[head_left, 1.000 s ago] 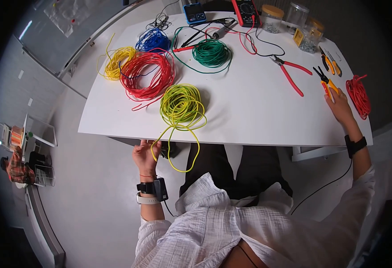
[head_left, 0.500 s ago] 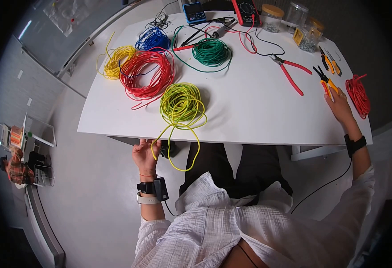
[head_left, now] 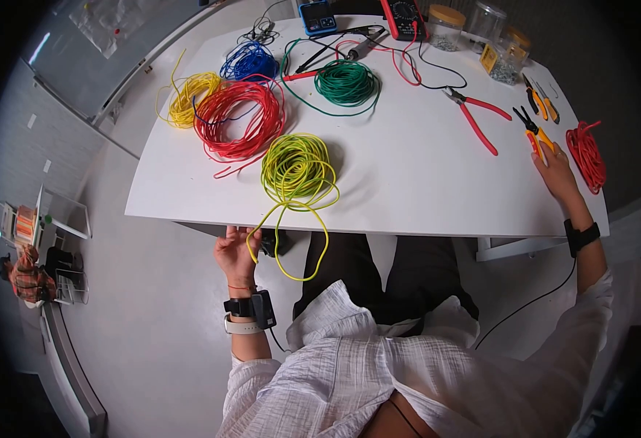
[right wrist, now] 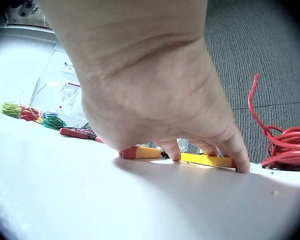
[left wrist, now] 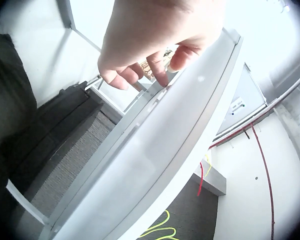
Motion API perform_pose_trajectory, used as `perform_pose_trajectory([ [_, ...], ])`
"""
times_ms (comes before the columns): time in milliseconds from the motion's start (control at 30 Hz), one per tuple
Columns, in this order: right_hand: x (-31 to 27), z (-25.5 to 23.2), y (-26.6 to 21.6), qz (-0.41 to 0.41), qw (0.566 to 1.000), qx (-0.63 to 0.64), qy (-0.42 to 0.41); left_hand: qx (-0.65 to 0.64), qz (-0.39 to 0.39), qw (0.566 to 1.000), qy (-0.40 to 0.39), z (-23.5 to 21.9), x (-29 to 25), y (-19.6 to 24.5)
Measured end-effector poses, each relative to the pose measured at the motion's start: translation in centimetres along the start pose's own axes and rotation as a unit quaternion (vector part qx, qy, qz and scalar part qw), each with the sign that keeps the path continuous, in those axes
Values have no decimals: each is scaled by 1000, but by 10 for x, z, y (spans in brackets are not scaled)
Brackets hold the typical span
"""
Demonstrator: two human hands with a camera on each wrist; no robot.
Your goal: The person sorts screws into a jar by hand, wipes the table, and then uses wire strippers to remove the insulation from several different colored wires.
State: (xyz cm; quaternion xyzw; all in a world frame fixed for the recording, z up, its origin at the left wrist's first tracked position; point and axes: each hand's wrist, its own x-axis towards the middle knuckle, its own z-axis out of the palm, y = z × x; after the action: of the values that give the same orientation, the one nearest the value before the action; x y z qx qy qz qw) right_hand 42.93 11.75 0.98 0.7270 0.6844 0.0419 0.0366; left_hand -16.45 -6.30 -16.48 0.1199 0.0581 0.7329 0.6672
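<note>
My right hand [head_left: 555, 174] lies over the yellow-and-red handles of the wire strippers [head_left: 530, 128] at the table's right side. Fingers and thumb hold those handles from above, low on the tabletop, as the right wrist view shows. At the front edge, my left hand [head_left: 236, 255] is palm up with loosely bent fingers and nothing held. In the left wrist view its fingertips [left wrist: 161, 79] are right at the table's edge. A yellow-green wire coil [head_left: 295, 168] sits above that hand, its loose loop hanging over the edge and overlapping the fingers in the head view.
Red [head_left: 238, 120], yellow [head_left: 194, 101], blue [head_left: 251, 62] and green [head_left: 346, 83] wire coils lie on the left and middle. Red-handled cutters [head_left: 477, 120], a red wire bundle [head_left: 587, 156], a multimeter [head_left: 404, 20] and jars [head_left: 446, 29] share the white table [head_left: 408, 190].
</note>
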Motion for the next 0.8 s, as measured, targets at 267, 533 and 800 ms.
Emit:
perform_pose_trajectory([
  [267, 0, -1, 0, -2, 1000, 13, 0, -10, 21, 1000, 14, 5, -1, -3],
  [533, 1, 0, 2, -5, 1000, 15, -3, -11, 8, 1000, -3, 9, 0, -4],
  [800, -1, -1, -1, -2, 1000, 8, 3, -16, 11, 990, 136, -15, -7, -3],
])
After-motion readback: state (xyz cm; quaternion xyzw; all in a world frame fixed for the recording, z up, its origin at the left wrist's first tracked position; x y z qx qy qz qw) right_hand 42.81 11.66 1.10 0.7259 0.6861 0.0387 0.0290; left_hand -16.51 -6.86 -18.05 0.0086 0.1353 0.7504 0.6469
